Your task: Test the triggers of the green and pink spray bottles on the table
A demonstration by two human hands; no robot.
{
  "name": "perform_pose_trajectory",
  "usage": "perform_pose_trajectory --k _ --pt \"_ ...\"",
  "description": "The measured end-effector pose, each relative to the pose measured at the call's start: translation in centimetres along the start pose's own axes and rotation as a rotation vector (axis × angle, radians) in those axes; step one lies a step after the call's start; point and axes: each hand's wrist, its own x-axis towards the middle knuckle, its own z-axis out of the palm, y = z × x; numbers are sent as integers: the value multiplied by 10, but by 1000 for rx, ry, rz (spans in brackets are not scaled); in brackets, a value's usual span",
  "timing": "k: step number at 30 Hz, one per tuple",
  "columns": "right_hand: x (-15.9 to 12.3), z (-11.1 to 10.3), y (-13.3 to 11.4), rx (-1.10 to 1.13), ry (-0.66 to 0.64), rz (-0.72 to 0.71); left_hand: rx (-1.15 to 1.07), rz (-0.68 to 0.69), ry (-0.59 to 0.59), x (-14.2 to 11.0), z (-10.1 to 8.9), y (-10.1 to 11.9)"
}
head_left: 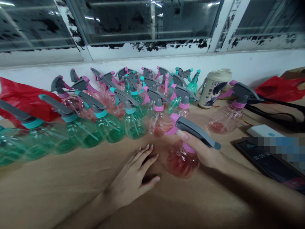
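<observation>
My right hand [202, 148] is closed around the neck of a pink spray bottle [182, 162], whose grey sprayer head with a pink nozzle tilts above my fingers. The bottle's body is clear pinkish red and round; whether its base touches the table cannot be made out. Left of it, my left hand [135, 178] rests palm down on the wooden table [78, 184], fingers spread and holding nothing. Just beyond both hands stand a green spray bottle [134, 125] and another pink one [158, 122]. A separate pink spray bottle [225, 117] stands farther right.
Several green and pink spray bottles crowd the table's back up to the white wall [147, 60]. A printed cup [213, 89], black straps [274, 114], a phone [262, 159] and a white box [265, 131] are on the right. Red plastic bags [28, 101] lie at both sides.
</observation>
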Motion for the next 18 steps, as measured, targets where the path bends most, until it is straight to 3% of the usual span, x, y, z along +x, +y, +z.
perform_pose_trajectory --k 18 --pt "3 0 -2 -53 27 -27 -16 0 5 0 0 0"
